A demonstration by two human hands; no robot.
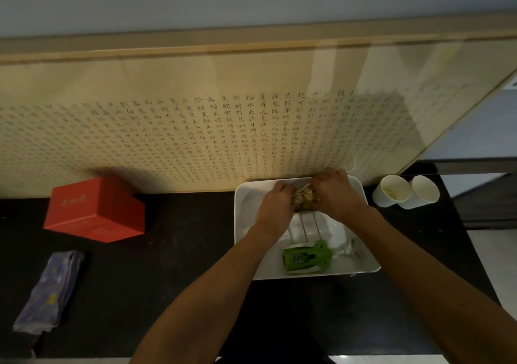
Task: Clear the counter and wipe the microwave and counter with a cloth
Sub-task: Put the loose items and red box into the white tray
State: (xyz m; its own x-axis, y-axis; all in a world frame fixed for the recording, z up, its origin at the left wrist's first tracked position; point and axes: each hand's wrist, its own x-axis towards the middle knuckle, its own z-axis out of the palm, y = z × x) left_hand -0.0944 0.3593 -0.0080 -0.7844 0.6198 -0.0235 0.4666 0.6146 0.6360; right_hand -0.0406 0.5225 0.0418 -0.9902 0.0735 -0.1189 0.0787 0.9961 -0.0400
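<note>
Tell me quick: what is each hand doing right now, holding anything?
The left hand grips the string-tied bundle over the white tray.
The right hand grips the same bundle from the other side.

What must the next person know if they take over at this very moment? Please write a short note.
Left hand and right hand: both grip a brown string-tied bundle at the far end of the white tray.
On the black counter: red box, purple patterned folded cloth, two paper cups, and the tray, which also holds a green gadget.
Done: nothing visibly cleared or wiped.
Left: clear these things, then wipe the counter and the microwave, which is out of view.
</note>
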